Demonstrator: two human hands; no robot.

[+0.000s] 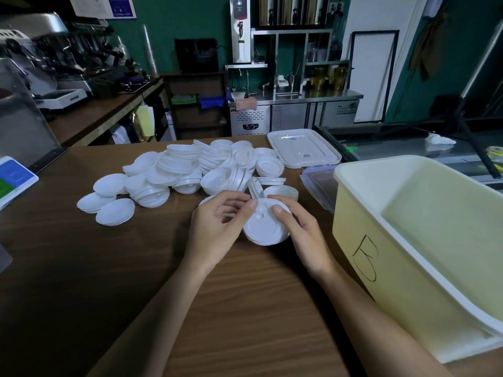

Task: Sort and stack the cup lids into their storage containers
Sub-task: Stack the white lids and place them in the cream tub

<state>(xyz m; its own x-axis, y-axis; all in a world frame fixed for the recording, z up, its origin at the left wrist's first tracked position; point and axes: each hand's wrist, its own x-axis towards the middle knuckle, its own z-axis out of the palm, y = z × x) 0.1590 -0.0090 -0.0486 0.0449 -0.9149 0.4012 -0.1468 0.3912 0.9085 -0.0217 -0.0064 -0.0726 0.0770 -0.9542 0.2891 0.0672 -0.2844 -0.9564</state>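
A heap of white cup lids (190, 170) covers the middle of the wooden counter (81, 268), with some loose lids and short stacks at its left. In front of the heap, both hands hold a small stack of white lids (262, 227) just above the counter. My left hand (217, 224) grips its left edge with thumb on top. My right hand (296, 229) holds the right side, thumb pressed on the top lid. A large cream storage container (362, 257) marked with a handwritten letter stands at the right; its visible inside holds nothing.
A white container lid (303, 148) lies behind the heap, and a clear lidded box (317, 186) sits between it and the cream container. A tablet (13, 178) rests at the left edge. Coffee machines and steel fridges stand beyond the counter.
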